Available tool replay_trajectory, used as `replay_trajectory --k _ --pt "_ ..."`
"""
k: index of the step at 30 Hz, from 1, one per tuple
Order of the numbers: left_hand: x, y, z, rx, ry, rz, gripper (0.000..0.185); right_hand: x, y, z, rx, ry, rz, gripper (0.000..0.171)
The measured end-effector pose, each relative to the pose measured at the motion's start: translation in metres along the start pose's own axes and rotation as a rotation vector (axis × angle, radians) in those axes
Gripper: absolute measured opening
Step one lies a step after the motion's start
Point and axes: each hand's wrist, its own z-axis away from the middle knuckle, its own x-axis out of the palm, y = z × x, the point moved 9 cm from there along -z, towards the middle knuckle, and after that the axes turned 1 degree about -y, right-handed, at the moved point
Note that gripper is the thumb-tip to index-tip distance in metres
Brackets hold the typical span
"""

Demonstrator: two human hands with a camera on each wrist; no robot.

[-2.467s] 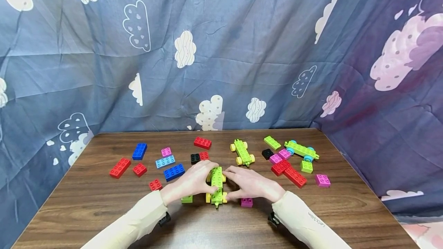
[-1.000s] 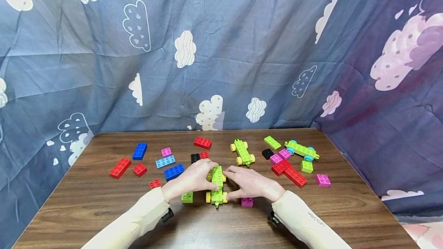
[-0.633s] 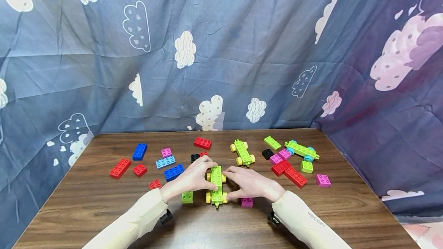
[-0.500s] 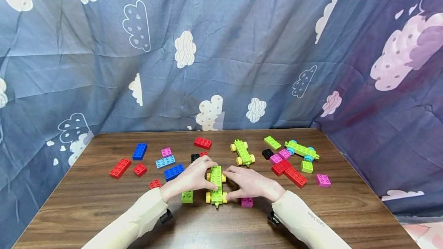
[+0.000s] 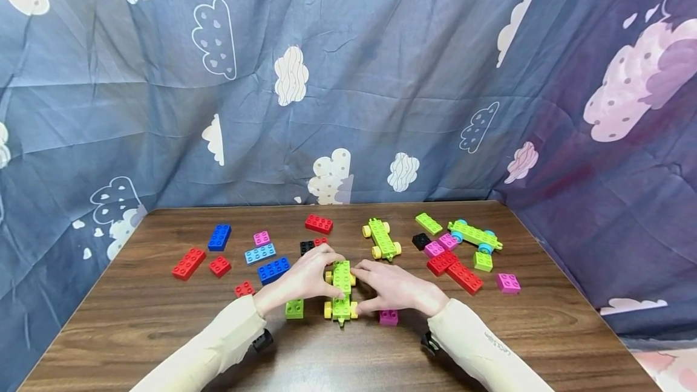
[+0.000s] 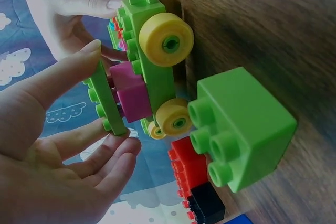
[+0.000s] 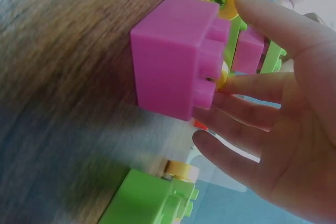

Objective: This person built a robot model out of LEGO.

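Knuckles higher than before, I pinch the lime plate [image 5: 342, 276] with the left hand [image 5: 307, 280], right hand [image 5: 396, 287] loosely spread beside the yellow-wheeled chassis [image 6: 161, 85].

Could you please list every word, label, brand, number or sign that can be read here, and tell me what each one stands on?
No text can be read with certainty.
Right sleeve: small dark lettering, too small and blurred to quote.
Nearest green wheeled base: no readable text.
Cloth backdrop: printed cloud shapes only, no readable words.
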Motion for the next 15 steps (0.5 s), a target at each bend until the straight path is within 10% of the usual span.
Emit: replay_trajectory --k 15 --pt "-0.0006 -0.0011 0.0001 -0.039 -0.046 0.004 0.063 0.0001 -0.0001 -0.0004 0.011 -0.007 0.007 0.072"
